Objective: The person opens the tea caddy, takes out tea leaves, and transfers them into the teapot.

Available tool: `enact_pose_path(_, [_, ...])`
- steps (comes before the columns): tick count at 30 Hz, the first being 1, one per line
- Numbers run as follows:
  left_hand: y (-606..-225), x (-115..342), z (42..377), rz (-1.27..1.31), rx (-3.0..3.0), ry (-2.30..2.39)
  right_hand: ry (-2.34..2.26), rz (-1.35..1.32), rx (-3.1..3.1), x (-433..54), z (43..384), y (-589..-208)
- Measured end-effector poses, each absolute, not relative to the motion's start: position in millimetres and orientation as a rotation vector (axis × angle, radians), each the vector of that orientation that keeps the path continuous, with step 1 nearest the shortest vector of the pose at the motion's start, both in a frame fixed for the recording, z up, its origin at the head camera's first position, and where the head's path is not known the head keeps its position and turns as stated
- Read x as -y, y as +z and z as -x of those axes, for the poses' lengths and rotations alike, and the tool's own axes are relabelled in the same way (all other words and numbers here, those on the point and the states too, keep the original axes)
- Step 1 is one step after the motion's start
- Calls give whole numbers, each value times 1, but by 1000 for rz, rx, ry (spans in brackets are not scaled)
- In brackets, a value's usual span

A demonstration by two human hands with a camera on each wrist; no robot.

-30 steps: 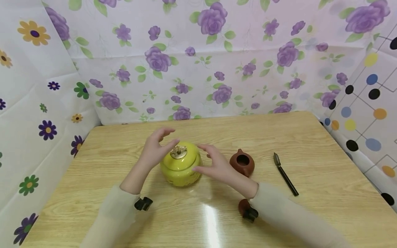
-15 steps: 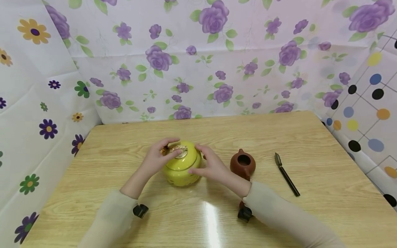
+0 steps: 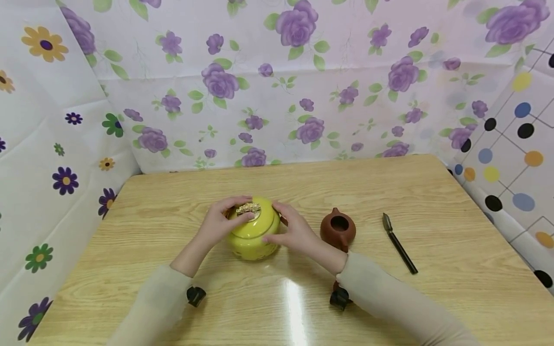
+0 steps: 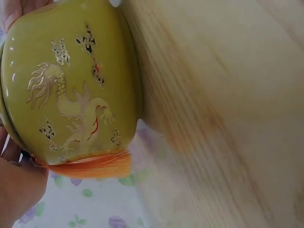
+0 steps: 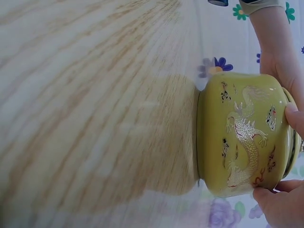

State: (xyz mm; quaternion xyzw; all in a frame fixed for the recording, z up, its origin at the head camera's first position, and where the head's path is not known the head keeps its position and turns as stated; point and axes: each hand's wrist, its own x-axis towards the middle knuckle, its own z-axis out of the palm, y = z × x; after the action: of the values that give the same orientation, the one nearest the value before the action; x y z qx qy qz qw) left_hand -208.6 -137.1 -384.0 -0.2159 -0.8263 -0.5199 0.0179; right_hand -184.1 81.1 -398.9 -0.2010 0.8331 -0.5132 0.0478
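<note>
A glossy yellow lidded jar stands upright on the table, its sides decorated with a dragon. Its domed lid carries a gold knob. My left hand holds the lid from the left, thumb and fingers curled about the knob. My right hand grips the jar's right side, thumb in front and fingers behind; in the right wrist view the thumb lies near the lid seam. An orange tassel hangs along the jar in the left wrist view. The lid appears seated on the jar.
A reddish-brown lidless teapot sits just right of my right hand. Below it a small brown object is mostly hidden by my wrist. A slim black-handled tool with a pointed tip lies farther right. Patterned cloth hangs behind the table.
Both hands have closed in on the jar: the left has come down onto the lid at the knob, and the right has moved left to take hold of the side. The jar stays in place.
</note>
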Motion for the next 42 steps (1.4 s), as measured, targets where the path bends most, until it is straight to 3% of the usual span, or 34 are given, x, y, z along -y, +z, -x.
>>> enact_pose_path(26, [-393,124,208,672,2313,-1670,-1549,607,-2545,-84,183,-399])
enact_pose_path(42, [-380,115,194,697,2184,-1676,-1601,588,-2524,-83,183,-402])
